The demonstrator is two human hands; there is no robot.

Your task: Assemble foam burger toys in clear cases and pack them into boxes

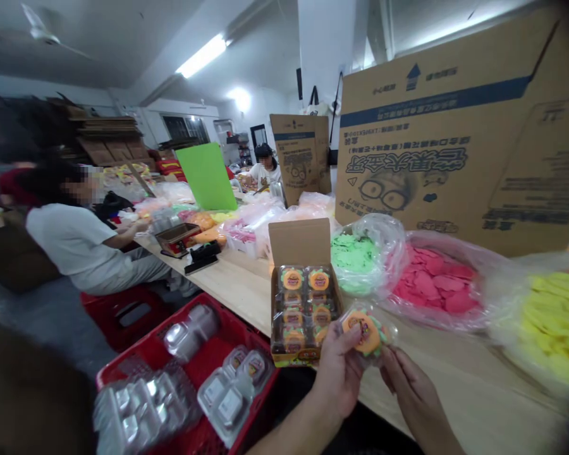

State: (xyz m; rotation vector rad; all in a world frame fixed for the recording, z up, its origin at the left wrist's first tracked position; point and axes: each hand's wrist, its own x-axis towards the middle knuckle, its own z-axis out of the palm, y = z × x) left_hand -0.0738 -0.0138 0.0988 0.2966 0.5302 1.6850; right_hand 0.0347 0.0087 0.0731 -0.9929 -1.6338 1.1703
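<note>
Left hand (337,366) grasps pack (367,335) at its left side; right hand (410,377) pinches its lower right edge. Pack between both hands, above table (459,366), just right of open box (299,245); left hand nearer box than right. Pack's face round, no clear long axis.

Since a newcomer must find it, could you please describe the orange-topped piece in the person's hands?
Find the big printed carton at the right, then the small open box to its lower left. Beside that box's front right corner is a round, orange-topped piece in clear packaging. Unlike the look-alikes inside, it is in the left hand, the right hand at its edge.
</note>
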